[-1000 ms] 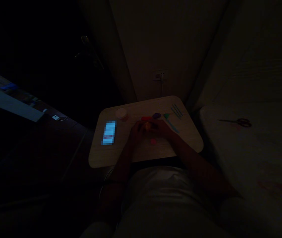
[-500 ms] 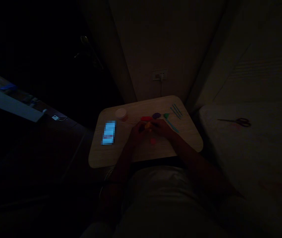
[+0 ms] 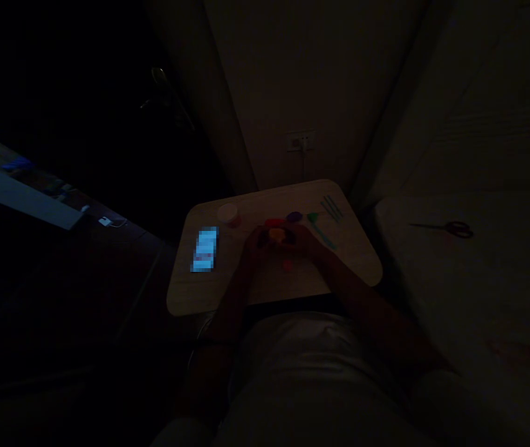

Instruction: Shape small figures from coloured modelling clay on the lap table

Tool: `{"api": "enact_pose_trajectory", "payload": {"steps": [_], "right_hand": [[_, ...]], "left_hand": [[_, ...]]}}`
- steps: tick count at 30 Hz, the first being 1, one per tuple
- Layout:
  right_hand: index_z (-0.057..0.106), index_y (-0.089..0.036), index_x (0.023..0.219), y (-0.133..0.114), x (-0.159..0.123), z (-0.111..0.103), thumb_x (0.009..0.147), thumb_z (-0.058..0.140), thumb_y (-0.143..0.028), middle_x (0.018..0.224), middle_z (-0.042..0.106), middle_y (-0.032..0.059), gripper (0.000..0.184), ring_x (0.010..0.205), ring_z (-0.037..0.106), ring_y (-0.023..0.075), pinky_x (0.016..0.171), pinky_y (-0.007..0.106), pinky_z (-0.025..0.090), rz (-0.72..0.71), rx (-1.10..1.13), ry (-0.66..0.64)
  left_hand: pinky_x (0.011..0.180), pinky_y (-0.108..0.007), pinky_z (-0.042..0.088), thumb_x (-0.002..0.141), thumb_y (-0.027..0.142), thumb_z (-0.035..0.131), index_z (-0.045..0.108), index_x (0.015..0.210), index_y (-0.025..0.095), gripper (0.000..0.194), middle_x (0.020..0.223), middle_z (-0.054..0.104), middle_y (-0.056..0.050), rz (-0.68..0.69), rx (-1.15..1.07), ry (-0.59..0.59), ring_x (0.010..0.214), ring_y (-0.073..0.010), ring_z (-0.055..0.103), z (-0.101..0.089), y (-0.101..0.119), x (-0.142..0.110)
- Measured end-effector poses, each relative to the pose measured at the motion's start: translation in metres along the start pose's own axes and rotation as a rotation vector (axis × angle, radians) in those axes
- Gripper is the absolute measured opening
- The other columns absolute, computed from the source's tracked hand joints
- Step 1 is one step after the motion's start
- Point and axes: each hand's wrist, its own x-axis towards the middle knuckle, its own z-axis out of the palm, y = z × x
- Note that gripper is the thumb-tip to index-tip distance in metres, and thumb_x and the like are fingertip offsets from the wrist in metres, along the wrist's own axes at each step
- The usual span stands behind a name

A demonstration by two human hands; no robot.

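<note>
In dim light, a lump of orange modelling clay (image 3: 277, 235) is held between my two hands over the small wooden table (image 3: 213, 292). My left hand (image 3: 256, 242) closes on its left side and my right hand (image 3: 301, 239) on its right. Just beyond the fingers lies a red piece of clay (image 3: 273, 221), with a purple lump (image 3: 294, 216) beside it and a green one (image 3: 312, 217) farther right. A pink piece (image 3: 287, 266) rests on the tabletop nearer to me, below the hands. Finger details are dark.
A lit phone (image 3: 205, 249), blurred out, lies on the left of the table. Behind it stands a lidded tub (image 3: 229, 215). Thin blue sticks (image 3: 332, 209) and a blue tool (image 3: 324, 236) lie at the right. Scissors (image 3: 455, 229) rest on the pale surface beyond the table.
The orange clay has shifted and turned slightly between my fingers, and more of it shows now. Both hands stay in nearly the same place; the other things have not moved.
</note>
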Motion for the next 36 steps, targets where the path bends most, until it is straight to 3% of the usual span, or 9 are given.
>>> {"api": "enact_pose_trajectory", "payload": {"steps": [4,10,18,29,32,36], "right_hand": [[0.074,-0.018,0.120,0.002,0.001,0.000,0.083,0.078,-0.043,0.106,0.077,0.0099,0.046,0.090,0.069,0.0242,0.082,0.035,0.054,0.042,-0.025,0.043],[0.078,-0.020,0.112,0.008,0.002,0.002,0.081,0.079,-0.043,0.093,0.077,0.0056,0.039,0.079,0.067,0.0202,0.075,0.031,0.052,0.032,-0.055,0.048],[0.077,-0.019,0.114,0.009,0.000,0.003,0.078,0.079,-0.038,0.100,0.077,0.0074,0.040,0.086,0.070,0.0219,0.080,0.035,0.054,0.059,0.026,0.073],[0.079,-0.019,0.098,0.008,0.001,0.001,0.079,0.074,-0.037,0.090,0.077,0.0066,0.026,0.081,0.069,0.0219,0.075,0.034,0.055,0.035,0.156,0.060],[0.078,-0.020,0.097,0.011,0.002,0.002,0.079,0.075,-0.041,0.096,0.078,0.0070,0.027,0.084,0.070,0.0220,0.077,0.035,0.056,0.040,0.205,0.075],[0.078,-0.020,0.098,0.016,0.004,0.002,0.078,0.076,-0.045,0.099,0.079,0.0078,0.032,0.088,0.071,0.0229,0.081,0.037,0.057,0.031,0.226,0.108]], "left_hand": [[0.087,-0.034,0.056,0.085,0.042,0.076,0.063,0.108,0.021,0.034,0.107,0.072,-0.006,-0.019,-0.028,-0.001,0.097,-0.0214,0.070,0.001,-0.001,0.000],[0.090,-0.036,0.056,0.084,0.037,0.076,0.069,0.110,0.019,0.033,0.110,0.075,-0.007,-0.035,0.065,0.049,0.098,-0.0223,0.069,0.000,0.001,-0.002],[0.075,-0.030,0.053,0.083,0.037,0.076,0.069,0.093,0.019,0.022,0.090,0.072,-0.003,-0.033,0.082,0.020,0.083,-0.0192,0.067,-0.006,-0.001,0.000],[0.071,-0.029,0.050,0.085,0.031,0.069,0.065,0.081,0.019,0.013,0.080,0.067,-0.001,0.042,0.081,-0.043,0.075,-0.0167,0.062,-0.004,0.003,-0.003],[0.071,-0.029,0.050,0.084,0.035,0.073,0.065,0.089,0.020,0.018,0.084,0.068,-0.001,0.021,0.029,-0.051,0.076,-0.0169,0.063,-0.004,0.002,-0.003],[0.081,-0.033,0.055,0.088,0.050,0.071,0.067,0.103,0.021,0.033,0.103,0.073,-0.005,0.032,-0.088,-0.064,0.093,-0.0215,0.069,-0.002,-0.003,0.000]]}}
